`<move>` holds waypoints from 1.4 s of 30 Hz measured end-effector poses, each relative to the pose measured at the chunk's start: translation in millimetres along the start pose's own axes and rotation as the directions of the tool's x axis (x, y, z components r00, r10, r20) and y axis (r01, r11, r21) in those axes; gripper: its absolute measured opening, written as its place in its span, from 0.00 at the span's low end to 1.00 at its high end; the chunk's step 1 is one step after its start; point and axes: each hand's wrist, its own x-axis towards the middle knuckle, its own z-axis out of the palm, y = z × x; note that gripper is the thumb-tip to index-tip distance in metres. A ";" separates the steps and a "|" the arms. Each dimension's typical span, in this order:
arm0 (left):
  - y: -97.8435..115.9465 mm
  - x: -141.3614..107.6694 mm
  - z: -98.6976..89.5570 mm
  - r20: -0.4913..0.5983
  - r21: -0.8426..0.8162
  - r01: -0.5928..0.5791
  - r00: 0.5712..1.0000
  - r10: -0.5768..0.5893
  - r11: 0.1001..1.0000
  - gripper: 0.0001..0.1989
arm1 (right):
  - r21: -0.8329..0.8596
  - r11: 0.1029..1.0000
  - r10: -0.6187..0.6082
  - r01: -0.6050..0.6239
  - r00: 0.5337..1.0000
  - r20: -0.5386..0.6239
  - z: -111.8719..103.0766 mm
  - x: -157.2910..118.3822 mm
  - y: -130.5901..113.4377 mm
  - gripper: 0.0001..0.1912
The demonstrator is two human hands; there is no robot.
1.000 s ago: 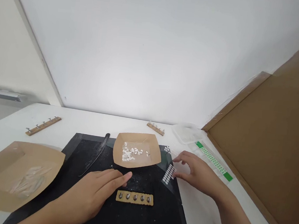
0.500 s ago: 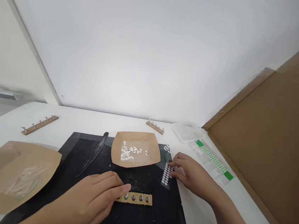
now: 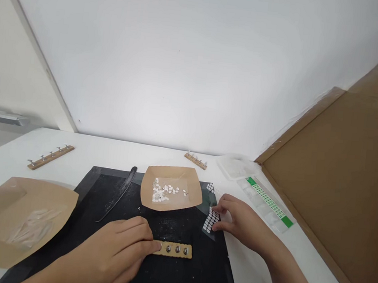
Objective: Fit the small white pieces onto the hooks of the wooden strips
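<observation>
My left hand (image 3: 114, 253) lies on the black mat (image 3: 122, 260) with its fingertips pressed on the left end of a small tan strip (image 3: 175, 250) that carries a row of metal studs. My right hand (image 3: 243, 221) rests at the mat's right edge, its fingers on a clear sheet of small white oval stickers (image 3: 210, 220). Just behind both stands a brown paper tray (image 3: 171, 193) with several small white pieces in it.
A dark blade-like tool (image 3: 119, 193) lies on the mat's left part. A larger brown paper tray (image 3: 15, 220) with clear plastic pieces sits at the left. Two wooden strips with metal hooks (image 3: 50, 157) (image 3: 196, 161), a clear container (image 3: 236, 167), a green-marked strip (image 3: 267, 200) and a cardboard panel (image 3: 340, 184) lie around.
My left hand slid right onto the tan strip and now covers its left studs. My right hand moved in and down onto the sticker sheet.
</observation>
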 end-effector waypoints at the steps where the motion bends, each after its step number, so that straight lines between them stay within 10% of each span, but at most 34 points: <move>1: 0.2 0.2 -0.4 -0.005 -0.001 0.000 1.000 0.000 1.000 0.20 | 0.000 1.000 -0.006 0.006 1.000 0.001 -0.3 -0.3 -0.7 0.10; 21: -3.4 -1.4 0.1 0.031 0.019 0.057 0.998 -0.057 0.998 0.16 | -0.208 0.976 -0.077 0.068 0.996 -0.034 5.3 -4.9 -4.7 0.03; 31: -2.2 -2.1 0.3 0.006 0.016 0.049 0.999 -0.049 0.999 0.16 | 0.050 0.992 -0.112 0.117 0.990 -0.083 -22.1 -14.5 -14.7 0.13; 42: -3.4 -3.0 2.2 0.013 0.002 0.076 0.997 -0.076 0.997 0.16 | -0.059 0.997 -0.047 0.043 0.996 -0.079 -9.5 -9.2 -14.6 0.09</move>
